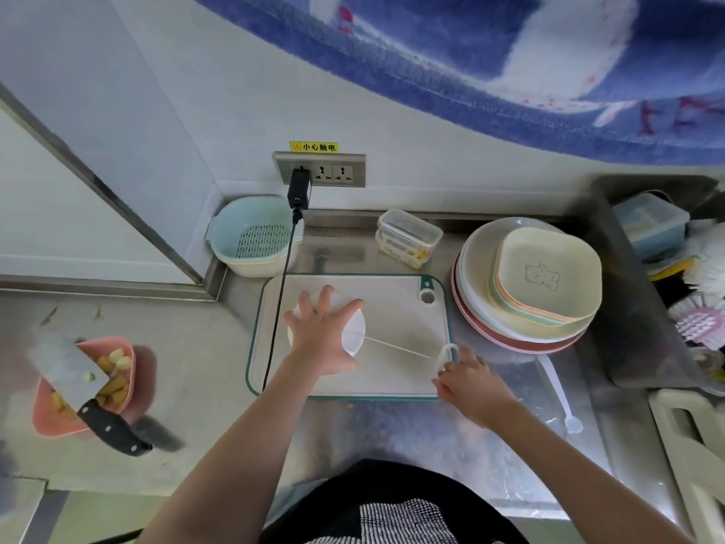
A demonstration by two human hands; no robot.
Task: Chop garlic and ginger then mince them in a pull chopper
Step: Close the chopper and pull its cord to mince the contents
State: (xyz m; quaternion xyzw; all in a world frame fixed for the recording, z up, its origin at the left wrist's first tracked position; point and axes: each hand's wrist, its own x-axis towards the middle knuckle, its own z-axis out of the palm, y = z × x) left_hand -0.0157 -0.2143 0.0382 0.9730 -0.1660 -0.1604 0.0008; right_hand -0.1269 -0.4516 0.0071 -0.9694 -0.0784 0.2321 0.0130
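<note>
Yellow sticker (pixel 314 147) above wall socket (pixel 319 169) reads "小心触电".

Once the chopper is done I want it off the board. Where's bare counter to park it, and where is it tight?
Free: the steel counter in front of the cutting board, and the stretch between the board and the pink bowl under the cleaver. Crowded: behind the board, with colander and clear containers; right, the plate stack and spoon.

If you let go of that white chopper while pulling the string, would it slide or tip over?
Probably yes. The pull chopper looks like small, light plastic, and the left hand presses down on its lid. The right hand draws the cord out sideways, so it would likely skid across the smooth cutting board.
</note>
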